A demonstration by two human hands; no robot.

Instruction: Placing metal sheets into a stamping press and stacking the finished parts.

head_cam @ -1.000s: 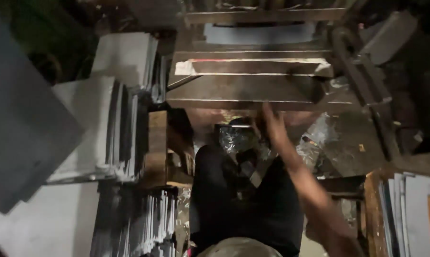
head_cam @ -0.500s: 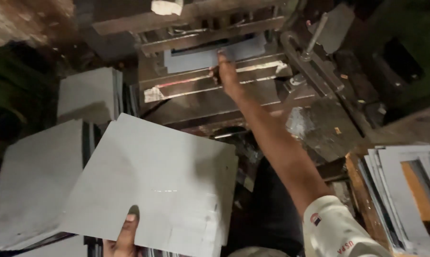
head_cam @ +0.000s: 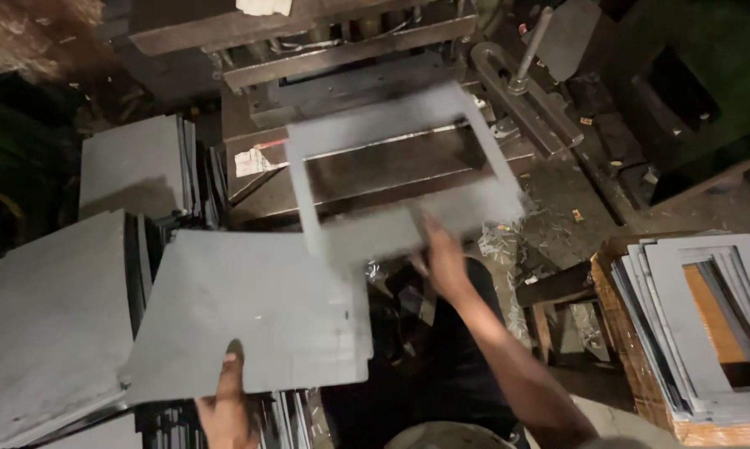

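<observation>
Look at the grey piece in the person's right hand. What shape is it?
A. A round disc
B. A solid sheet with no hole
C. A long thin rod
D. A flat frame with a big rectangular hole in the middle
D: the right hand grips the blurred grey frame by its lower edge, and the press shows through its rectangular opening; the left hand holds the solid sheet.
</observation>
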